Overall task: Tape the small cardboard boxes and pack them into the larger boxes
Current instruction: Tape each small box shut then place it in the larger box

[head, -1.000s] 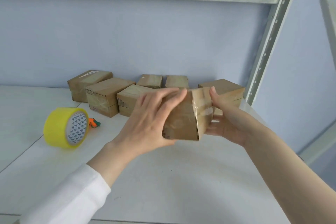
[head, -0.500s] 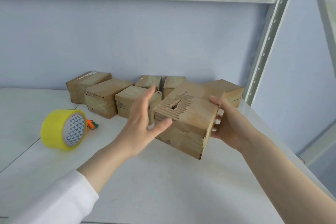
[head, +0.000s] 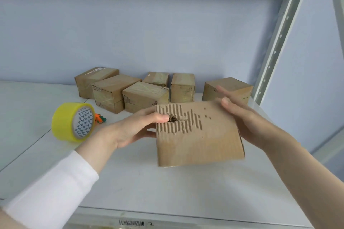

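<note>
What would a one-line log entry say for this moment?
left hand: grips torn box | right hand: presses its right side | tape roll: on shelf, untouched

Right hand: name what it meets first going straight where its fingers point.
The right hand, flat against the torn box, would probably reach the upright rear box first; depth unclear.

White shelf (head: 167, 191) — six taped boxes (head: 145, 96) along back, tape roll (head: 63, 122) (on edge) left, orange object (head: 99, 118) beside it.
</note>
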A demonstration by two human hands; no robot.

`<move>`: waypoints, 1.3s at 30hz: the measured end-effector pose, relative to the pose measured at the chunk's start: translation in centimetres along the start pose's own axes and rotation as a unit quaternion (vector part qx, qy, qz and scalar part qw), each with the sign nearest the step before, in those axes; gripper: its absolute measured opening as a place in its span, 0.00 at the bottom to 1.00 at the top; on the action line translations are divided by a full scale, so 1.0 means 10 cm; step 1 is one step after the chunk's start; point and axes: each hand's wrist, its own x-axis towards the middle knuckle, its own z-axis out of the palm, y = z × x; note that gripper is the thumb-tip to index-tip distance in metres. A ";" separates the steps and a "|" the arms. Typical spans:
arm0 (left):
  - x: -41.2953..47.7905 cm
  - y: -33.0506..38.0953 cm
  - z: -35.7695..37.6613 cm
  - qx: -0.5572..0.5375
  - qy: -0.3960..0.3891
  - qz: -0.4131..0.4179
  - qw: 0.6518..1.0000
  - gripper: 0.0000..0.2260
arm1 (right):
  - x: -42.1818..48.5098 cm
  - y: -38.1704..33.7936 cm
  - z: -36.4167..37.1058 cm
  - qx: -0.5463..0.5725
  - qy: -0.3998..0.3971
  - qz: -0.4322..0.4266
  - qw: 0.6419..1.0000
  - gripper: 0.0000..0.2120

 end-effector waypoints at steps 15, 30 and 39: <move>-0.19 -0.20 0.52 -0.176 0.212 -0.039 0.961 0.33 | -0.20 0.24 0.80 0.045 0.125 0.136 0.982 0.17; -0.50 -0.15 -0.10 -0.116 0.240 -0.148 0.952 0.08 | -0.23 0.51 1.60 0.060 0.056 0.111 0.990 0.27; -0.58 0.00 -1.05 0.204 0.343 0.091 0.913 0.15 | 0.00 -0.22 1.76 -0.133 0.251 -0.001 0.959 0.29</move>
